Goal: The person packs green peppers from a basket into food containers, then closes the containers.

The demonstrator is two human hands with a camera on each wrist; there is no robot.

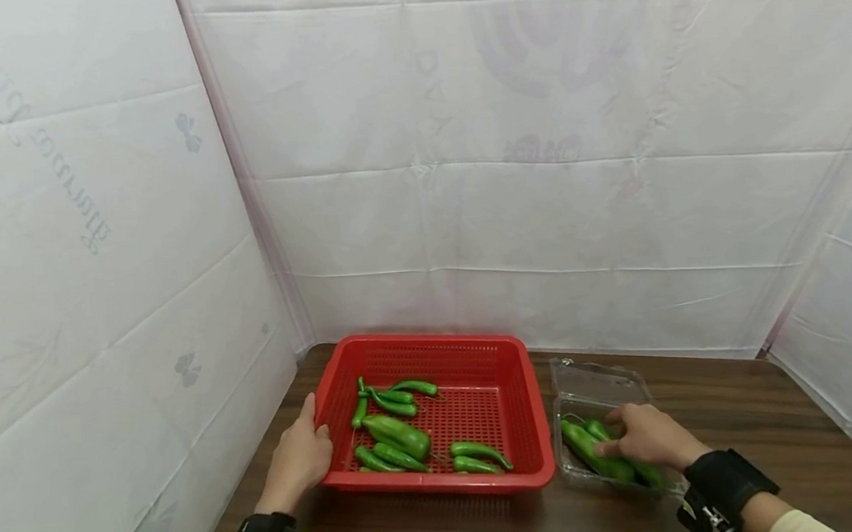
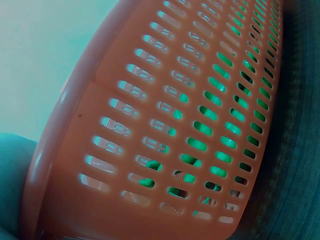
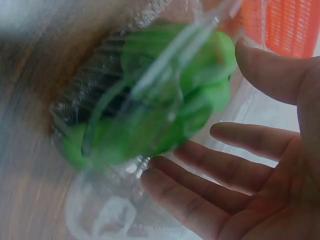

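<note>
A red plastic basket (image 1: 441, 483) holds several slim green chili peppers (image 1: 394, 404) and one larger green pepper (image 1: 397, 437). At its left rim my left hand (image 1: 298, 456) holds the side, with the thumb at the rim; the left wrist view shows mostly the slotted basket wall (image 2: 165, 100). To the right stands a clear plastic clamshell box (image 1: 597, 379), lid raised, with larger green peppers (image 1: 583, 445) inside. Over these peppers is my right hand (image 1: 649, 436). In the right wrist view, its thumb and fingers (image 3: 250, 145) are spread apart beside the peppers, gripping none.
Both containers stand on a dark wood-grain table (image 1: 748, 408). White sheeting (image 1: 541, 208) closes off the back and both sides. The basket's back edge is near the rear sheet, and the box stands close to the basket's right side.
</note>
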